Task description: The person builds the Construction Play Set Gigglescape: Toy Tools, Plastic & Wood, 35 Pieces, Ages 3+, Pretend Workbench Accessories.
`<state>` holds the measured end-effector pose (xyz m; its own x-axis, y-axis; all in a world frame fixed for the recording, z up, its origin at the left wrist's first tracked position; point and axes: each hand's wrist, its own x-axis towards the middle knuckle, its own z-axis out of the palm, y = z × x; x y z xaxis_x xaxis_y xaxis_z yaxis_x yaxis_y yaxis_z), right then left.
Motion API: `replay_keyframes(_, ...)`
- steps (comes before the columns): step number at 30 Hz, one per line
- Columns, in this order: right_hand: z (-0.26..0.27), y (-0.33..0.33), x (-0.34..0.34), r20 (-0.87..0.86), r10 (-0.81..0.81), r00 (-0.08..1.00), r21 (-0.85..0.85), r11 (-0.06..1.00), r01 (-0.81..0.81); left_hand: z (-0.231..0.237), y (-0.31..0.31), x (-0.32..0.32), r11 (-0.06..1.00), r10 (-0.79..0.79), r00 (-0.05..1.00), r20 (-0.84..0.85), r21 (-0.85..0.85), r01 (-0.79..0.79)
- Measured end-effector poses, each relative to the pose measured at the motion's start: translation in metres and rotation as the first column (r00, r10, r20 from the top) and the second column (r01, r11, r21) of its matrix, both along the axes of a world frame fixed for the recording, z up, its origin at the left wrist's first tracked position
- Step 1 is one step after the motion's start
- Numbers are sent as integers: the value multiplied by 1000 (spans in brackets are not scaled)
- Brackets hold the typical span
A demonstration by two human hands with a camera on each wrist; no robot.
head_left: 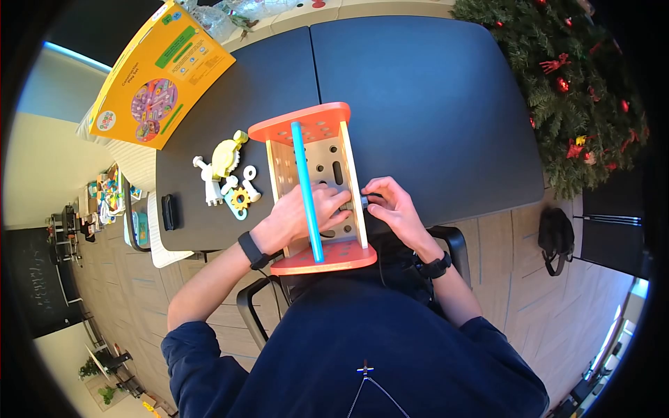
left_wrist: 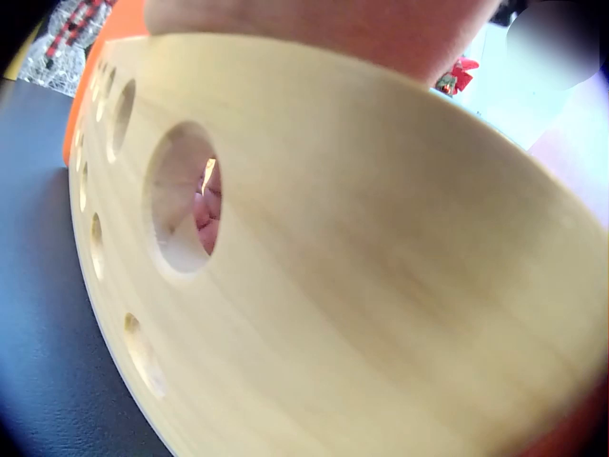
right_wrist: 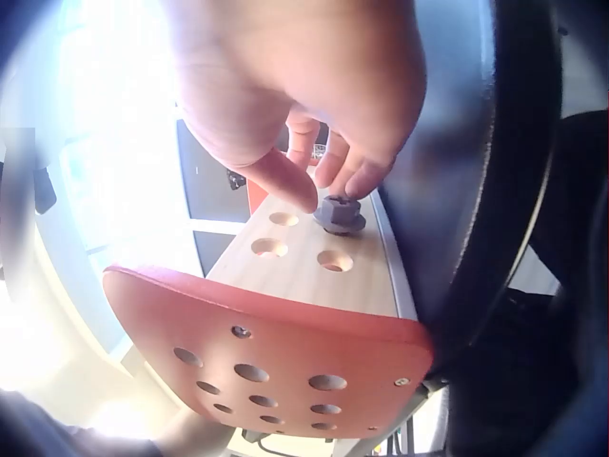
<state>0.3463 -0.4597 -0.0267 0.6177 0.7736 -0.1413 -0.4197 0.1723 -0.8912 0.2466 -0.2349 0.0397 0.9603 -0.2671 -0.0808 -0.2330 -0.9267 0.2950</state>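
A wooden toy toolbox (head_left: 353,181) with orange end panels and a blue rod handle (head_left: 306,191) stands at the table's near edge. A grey toy bolt (right_wrist: 340,215) sits in a hole of its right side panel, hex head outward. Thumb and fingertips of my right hand (head_left: 394,205) pinch at the bolt's head from outside. My left hand (head_left: 310,212) reaches under the rod into the box, its fingers bracketing the bolt's inner end. In the left wrist view the near side panel (left_wrist: 333,248) hides most of that hand; some fingers show through a hole.
Left of the toolbox lie yellow and white toy parts (head_left: 226,159), a yellow gear (head_left: 240,198) and a blue piece. A yellow box (head_left: 164,76) stands at the back left, a black case (head_left: 169,212) at the left edge. A decorated tree (head_left: 557,90) is at the right.
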Motion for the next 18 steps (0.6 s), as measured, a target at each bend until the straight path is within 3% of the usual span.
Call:
replay_keyframes(5,-13,1,2,-31,64,997,59,996,-62,-2,1,0,999,-4,1000,24,-35,5)
replay_keyframes(11,-18,8,-5,36,-13,999,-66,998,15,-2,1,1,1000,-11,1000,-11,-4,11)
replay_keyframes(15,-13,14,-14,155,-36,987,-279,957,78,-2,1,1,1000,-7,1000,3,-2,7)
replay_keyframes(18,12,15,-8,89,49,995,-457,889,-3,-2,0,1,1000,-15,1000,11,-8,15)
